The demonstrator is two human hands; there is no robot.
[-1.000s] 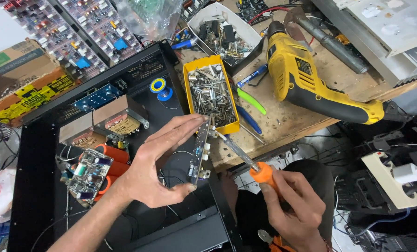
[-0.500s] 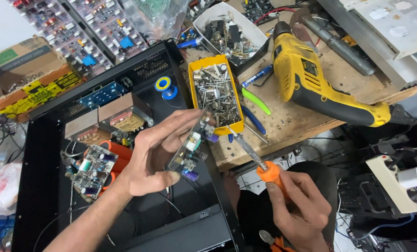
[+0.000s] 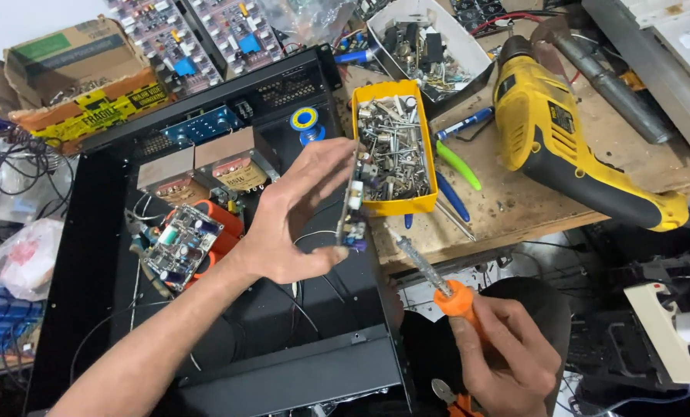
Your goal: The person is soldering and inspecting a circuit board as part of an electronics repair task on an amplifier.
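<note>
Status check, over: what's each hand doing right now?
Left hand pinching small circuit board edge-on above black chassis. Right hand gripping orange-handled screwdriver, tip clear of board. Yellow parts tray alongside.

My left hand pinches a small circuit board edge-on between thumb and fingertips, over the open black metal chassis. My right hand, nearer and to the right, grips an orange-handled screwdriver, its tip pointing up-left toward the board. Just beyond the board, a yellow tray of screws sits on the wooden worktop, with a yellow drill to its right
</note>
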